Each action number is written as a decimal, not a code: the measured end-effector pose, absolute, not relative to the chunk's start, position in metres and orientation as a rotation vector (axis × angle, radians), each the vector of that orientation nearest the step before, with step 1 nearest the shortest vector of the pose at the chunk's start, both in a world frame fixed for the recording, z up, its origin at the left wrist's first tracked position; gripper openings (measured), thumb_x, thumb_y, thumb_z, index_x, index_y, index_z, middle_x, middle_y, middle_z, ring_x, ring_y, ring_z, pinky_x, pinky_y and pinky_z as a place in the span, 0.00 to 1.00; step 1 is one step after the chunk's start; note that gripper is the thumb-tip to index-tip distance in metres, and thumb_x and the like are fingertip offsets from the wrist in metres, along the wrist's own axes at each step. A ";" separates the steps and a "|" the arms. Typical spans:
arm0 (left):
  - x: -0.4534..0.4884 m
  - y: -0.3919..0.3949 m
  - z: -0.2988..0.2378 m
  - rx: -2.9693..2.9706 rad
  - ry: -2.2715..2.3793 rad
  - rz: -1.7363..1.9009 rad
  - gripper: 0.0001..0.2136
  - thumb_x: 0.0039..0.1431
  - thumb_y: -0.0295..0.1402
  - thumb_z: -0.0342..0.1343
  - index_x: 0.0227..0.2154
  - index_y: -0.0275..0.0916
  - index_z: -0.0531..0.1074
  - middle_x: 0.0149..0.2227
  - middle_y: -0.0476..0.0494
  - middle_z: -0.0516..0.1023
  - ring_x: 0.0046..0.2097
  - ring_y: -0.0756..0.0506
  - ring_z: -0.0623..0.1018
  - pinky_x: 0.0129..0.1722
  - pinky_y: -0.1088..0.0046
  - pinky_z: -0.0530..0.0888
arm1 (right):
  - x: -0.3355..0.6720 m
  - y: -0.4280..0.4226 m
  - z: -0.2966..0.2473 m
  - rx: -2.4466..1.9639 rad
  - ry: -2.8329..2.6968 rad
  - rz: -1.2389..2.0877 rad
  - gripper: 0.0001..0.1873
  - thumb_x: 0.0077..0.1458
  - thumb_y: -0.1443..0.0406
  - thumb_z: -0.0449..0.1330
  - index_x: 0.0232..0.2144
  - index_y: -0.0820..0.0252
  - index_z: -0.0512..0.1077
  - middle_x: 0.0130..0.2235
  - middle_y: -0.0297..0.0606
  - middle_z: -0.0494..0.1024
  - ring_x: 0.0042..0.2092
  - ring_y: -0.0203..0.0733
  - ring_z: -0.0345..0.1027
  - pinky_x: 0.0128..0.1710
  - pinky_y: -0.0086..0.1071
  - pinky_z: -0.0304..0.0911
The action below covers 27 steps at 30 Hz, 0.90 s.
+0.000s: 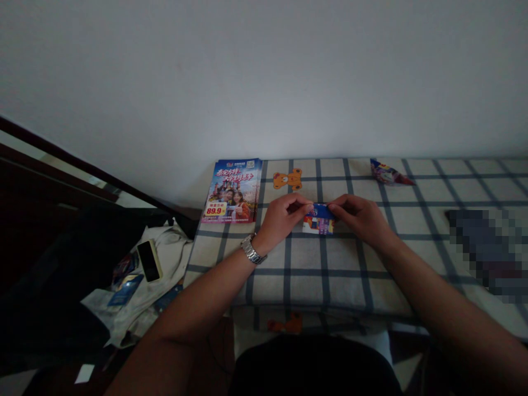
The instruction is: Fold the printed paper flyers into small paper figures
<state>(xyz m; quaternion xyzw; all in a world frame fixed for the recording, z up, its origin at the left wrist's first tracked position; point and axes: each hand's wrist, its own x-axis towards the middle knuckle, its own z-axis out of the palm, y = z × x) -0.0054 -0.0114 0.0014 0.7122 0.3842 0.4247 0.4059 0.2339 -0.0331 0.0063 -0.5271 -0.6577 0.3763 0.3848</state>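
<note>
A small folded piece of printed paper point(318, 223), blue along the top with a colourful lower part, is held just above the checked tablecloth. My left hand point(289, 215) pinches its upper left corner between thumb and finger. At the upper right corner, my right hand point(358, 215) pinches it the same way. On the left wrist is a metal watch point(252, 250). A stack of flyers point(231, 192) lies to the left of my left hand. Farther right, near the wall, stands a folded paper shape point(390, 173) with pointed ends.
The checked tablecloth point(305, 286) has a bear print point(287, 179) behind my hands. A blurred-out dark object point(489, 253) lies at the right. Lower left, a phone point(149, 260) rests on a pale bag point(169, 247). A white wall point(289, 82) borders the table's back edge.
</note>
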 end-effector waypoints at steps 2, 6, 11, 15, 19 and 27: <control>-0.004 -0.012 0.000 1.745 0.973 1.087 0.10 0.67 0.41 0.64 0.40 0.40 0.81 0.38 0.45 0.85 0.39 0.48 0.83 0.40 0.73 0.77 | 0.232 -0.034 0.007 -1.346 -1.658 0.959 0.18 0.62 0.49 0.66 0.35 0.56 0.80 0.31 0.38 0.83 0.32 0.44 0.78 0.33 0.36 0.73; -0.003 -0.011 -0.001 1.662 0.961 1.119 0.10 0.64 0.41 0.67 0.40 0.40 0.82 0.39 0.44 0.86 0.40 0.47 0.83 0.41 0.72 0.78 | 0.229 -0.036 0.009 -1.349 -1.633 0.934 0.18 0.62 0.48 0.65 0.35 0.56 0.79 0.31 0.38 0.83 0.32 0.44 0.77 0.32 0.35 0.73; -0.004 -0.010 0.002 1.619 0.924 1.102 0.12 0.67 0.43 0.63 0.42 0.39 0.83 0.42 0.42 0.86 0.43 0.46 0.83 0.45 0.70 0.78 | 0.229 -0.036 0.009 -1.349 -1.600 0.922 0.18 0.62 0.48 0.65 0.35 0.56 0.79 0.31 0.38 0.83 0.32 0.44 0.77 0.32 0.35 0.73; -0.004 -0.010 0.000 1.622 0.920 1.123 0.12 0.67 0.44 0.63 0.40 0.39 0.82 0.40 0.43 0.85 0.41 0.47 0.82 0.43 0.72 0.78 | 0.230 -0.035 0.007 -1.328 -1.625 0.929 0.17 0.63 0.49 0.65 0.36 0.56 0.79 0.32 0.38 0.83 0.33 0.43 0.77 0.32 0.34 0.72; -0.004 -0.009 -0.002 1.655 0.927 1.135 0.12 0.68 0.43 0.62 0.38 0.39 0.81 0.37 0.44 0.84 0.38 0.48 0.81 0.39 0.73 0.76 | 0.229 -0.036 0.006 -1.293 -1.653 0.969 0.15 0.64 0.51 0.64 0.37 0.56 0.79 0.34 0.38 0.83 0.34 0.43 0.76 0.33 0.34 0.71; -0.005 -0.011 -0.001 1.706 0.870 1.062 0.10 0.67 0.42 0.63 0.39 0.40 0.81 0.37 0.45 0.84 0.37 0.48 0.82 0.38 0.74 0.77 | 0.229 -0.038 0.006 -1.249 -1.729 1.076 0.15 0.65 0.51 0.62 0.43 0.55 0.79 0.39 0.38 0.85 0.37 0.44 0.77 0.36 0.35 0.71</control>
